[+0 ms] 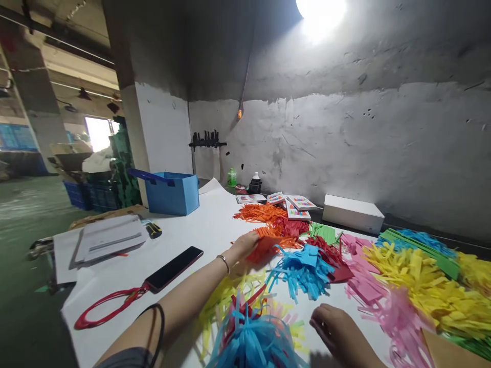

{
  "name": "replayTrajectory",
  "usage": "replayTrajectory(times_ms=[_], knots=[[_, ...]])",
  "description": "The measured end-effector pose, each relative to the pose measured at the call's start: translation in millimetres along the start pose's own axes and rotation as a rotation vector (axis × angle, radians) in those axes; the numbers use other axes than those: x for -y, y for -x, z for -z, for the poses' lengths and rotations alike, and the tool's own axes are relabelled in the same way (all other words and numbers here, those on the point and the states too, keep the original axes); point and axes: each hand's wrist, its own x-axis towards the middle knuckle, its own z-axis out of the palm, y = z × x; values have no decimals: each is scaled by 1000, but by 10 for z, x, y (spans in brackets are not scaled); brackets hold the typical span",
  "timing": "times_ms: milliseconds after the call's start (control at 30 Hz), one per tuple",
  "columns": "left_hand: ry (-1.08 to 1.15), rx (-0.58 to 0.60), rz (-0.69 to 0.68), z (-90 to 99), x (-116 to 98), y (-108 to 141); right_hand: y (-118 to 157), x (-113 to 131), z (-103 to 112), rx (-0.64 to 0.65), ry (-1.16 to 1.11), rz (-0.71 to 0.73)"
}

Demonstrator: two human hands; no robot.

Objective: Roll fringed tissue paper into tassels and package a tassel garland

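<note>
My left hand (244,246) reaches forward, its fingers closed at the edge of an orange fringed paper piece (265,251); the fingertips are partly hidden. My right hand (341,329) hovers at the lower right, fingers loosely curled and apart from the thumb, with nothing visible in it. Close to me stands a blue paper tassel bunch (251,340), with red and pale yellow strips behind it. Between my hands, farther off, lies a light-blue fringed paper piece (305,266). Dark red fringed paper (330,255) sits beside it.
Pink fringes (366,281) and yellow fringes (422,286) cover the right side. Printed cards (299,209) and a white box (353,212) stand along the wall. To the left are a phone (174,268) with a red strap, a yellow-black cutter (154,230), papers (111,237) and a blue bin (172,194).
</note>
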Motion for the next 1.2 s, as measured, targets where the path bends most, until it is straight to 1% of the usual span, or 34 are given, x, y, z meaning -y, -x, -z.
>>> replayTrajectory(times_ms=[67,133,167,233,300,333,367,433,533,633,733,800,900,1000,1100,1200], knots=[[56,-56,85,229,-53,-87,-107,17,43,-37,-48,6],[114,-96,143,413,-208,-114,-302,113,122,-100,-105,15],[149,-113,156,473,-330,-97,-425,183,166,-142,-133,20],[225,-136,152,527,-649,-2,-686,343,256,-240,-178,17],[302,-147,121,515,-1022,153,-897,500,346,-330,-204,-1],[336,-149,101,497,-1208,240,-961,570,389,-356,-214,-8],[366,-149,81,479,-1381,327,-988,631,430,-365,-224,-10],[416,-144,46,452,-1674,485,-935,723,502,-352,-247,-8],[479,-102,3,442,-1955,653,-671,759,598,-324,-287,-22],[544,-28,-20,436,-2102,744,-378,674,710,-303,-319,-42],[609,46,-9,398,-2188,780,-164,574,817,-356,-290,-89],[650,94,7,348,-2229,786,-60,569,841,-390,-234,-102],[711,136,43,244,-2271,791,58,661,776,-360,-160,-96],[774,164,74,128,-2287,815,129,764,649,-337,-143,-153],[824,202,86,33,-2284,852,158,795,560,-315,-193,-212],[835,214,83,-17,-2279,886,166,777,537,-289,-271,-233]])
